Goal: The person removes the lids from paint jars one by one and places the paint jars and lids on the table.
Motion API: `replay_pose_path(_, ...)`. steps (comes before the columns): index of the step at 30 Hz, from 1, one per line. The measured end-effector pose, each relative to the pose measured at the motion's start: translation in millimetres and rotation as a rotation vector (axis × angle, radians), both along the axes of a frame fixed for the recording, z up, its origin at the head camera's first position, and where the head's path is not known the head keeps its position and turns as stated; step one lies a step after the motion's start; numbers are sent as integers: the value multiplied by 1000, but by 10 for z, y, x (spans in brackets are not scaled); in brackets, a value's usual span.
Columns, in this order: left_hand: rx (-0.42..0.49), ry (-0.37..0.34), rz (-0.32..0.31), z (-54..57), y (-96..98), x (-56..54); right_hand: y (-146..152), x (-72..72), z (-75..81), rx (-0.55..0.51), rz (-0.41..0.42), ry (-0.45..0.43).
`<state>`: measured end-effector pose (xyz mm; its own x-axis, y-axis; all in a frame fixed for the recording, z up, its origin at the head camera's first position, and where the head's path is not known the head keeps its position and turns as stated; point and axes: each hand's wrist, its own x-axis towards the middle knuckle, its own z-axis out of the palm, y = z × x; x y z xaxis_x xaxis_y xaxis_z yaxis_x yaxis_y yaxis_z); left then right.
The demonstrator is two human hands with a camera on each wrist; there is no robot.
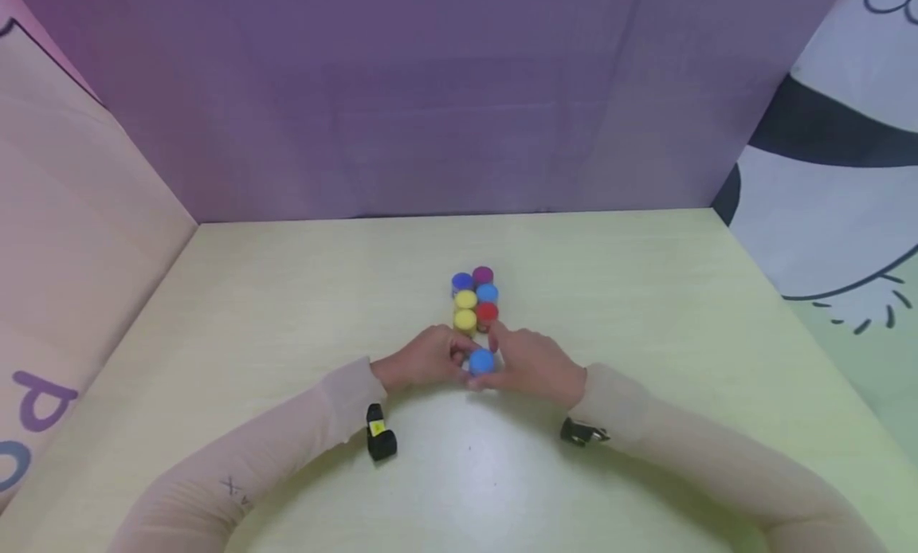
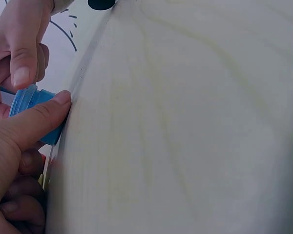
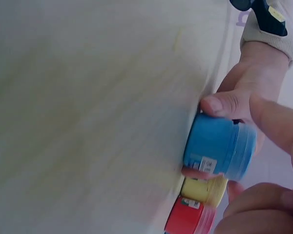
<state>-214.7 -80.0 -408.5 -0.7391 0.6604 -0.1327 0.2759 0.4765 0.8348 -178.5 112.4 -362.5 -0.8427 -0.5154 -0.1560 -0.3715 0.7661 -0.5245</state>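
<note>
A blue jar (image 1: pixel 481 362) with a translucent lid (image 3: pixel 242 152) stands between both hands, nearest the front of a small cluster of jars. My left hand (image 1: pixel 429 357) grips the jar's blue body, its thumb along one side and a finger on the opposite side. From the other side, my right hand (image 1: pixel 539 365) has thumb and fingers around the lid, with the thumb tip right at its rim in the left wrist view. Just beyond the hands are a red jar (image 1: pixel 487 312) and a yellow jar (image 1: pixel 464 322), side by side.
Behind those two sit another yellow jar (image 1: pixel 465 300), a second blue jar (image 1: pixel 488 293), a dark blue jar (image 1: pixel 462 283) and a purple jar (image 1: pixel 483 275), set close in two rows. The pale table (image 1: pixel 301 298) meets a purple wall (image 1: pixel 445 123) at the back and printed panels at both sides.
</note>
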Motion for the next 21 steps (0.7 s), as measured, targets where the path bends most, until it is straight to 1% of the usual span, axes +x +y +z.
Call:
replay_pose_path(3, 2, 8, -4, -4, -4, -10, -21, -2, 2, 20, -12, 10)
replay_pose_path(8, 10, -5, -3, -22, -3, -13, -22, -11, -24, 37, -9, 27)
replay_pose_path(16, 18, -8, -8, -28, 2, -22, 30, -38, -37, -15, 70, 69)
replay_pose_path(21, 16, -15, 1, -18, 1, -15, 49, -47, -28, -17, 104, 78)
